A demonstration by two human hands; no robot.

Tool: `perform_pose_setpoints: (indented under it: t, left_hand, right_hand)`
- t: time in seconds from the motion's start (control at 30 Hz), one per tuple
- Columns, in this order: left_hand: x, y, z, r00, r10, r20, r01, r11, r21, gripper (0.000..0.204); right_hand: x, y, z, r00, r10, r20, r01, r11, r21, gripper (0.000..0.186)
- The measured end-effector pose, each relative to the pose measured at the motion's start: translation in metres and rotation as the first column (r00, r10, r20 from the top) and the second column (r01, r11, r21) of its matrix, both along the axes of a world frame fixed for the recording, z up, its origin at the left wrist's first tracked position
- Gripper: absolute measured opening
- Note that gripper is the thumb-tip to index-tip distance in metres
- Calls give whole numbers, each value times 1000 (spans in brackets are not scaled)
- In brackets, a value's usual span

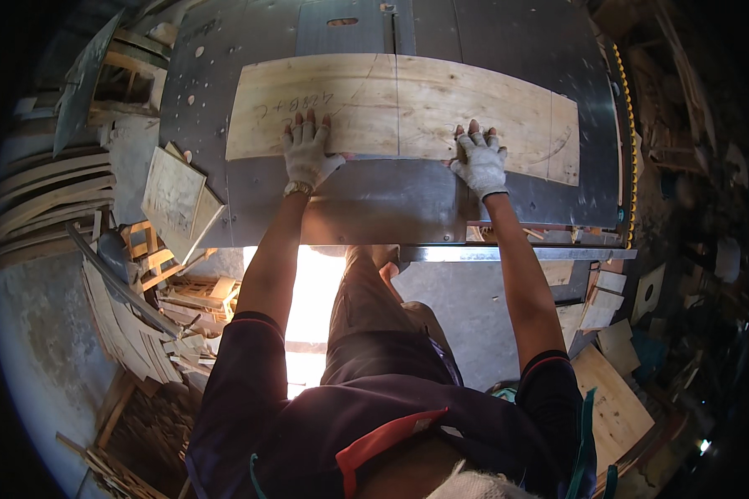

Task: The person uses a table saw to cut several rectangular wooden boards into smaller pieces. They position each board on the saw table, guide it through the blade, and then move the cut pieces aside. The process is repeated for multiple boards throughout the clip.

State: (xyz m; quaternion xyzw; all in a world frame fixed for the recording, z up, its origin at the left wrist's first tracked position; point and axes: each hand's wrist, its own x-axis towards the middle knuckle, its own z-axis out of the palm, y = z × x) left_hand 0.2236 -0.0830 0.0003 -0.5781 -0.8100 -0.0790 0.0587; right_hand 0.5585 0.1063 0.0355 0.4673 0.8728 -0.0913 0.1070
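A long, pale plywood board point(349, 91) with pencil lines and handwriting lies flat across a dark metal machine table point(341, 200). My left hand point(310, 156), in a white fingerless work glove, presses on the board's near edge left of its middle, fingers stretched forward and thumb out to the side. Toward the right part of the same edge rests my right hand point(480, 158), gloved alike, its fingers spread on the wood. Beyond the board, a narrow slot point(389, 25) runs away from me in the tabletop.
A metal rail point(516, 254) runs along the table's near right edge, and a yellow toothed strip point(628, 141) lines its right side. Curved wood strips point(50, 200) and plywood offcuts point(175, 195) are stacked at left. More boards point(612, 403) lean at lower right.
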Motion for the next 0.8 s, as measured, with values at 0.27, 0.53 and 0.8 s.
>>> perform_pose_setpoints:
  t: [0.27,0.53,0.8]
  left_hand:
    - [0,4,4,999,28,38,-27,999,-22,100]
    - [-2,11,5,999,34,15,-33,999,-21,99]
    - [-8,16,2,1000,15,-1,-15,999,48,97]
  right_hand:
    - [-1,4,1,1000,0,11,0,1000,-11,83]
    - [-3,12,-2,1000,4,8,-4,1000,-2,85]
    - [-9,18,-1,999,10,38,-10,1000,-11,89]
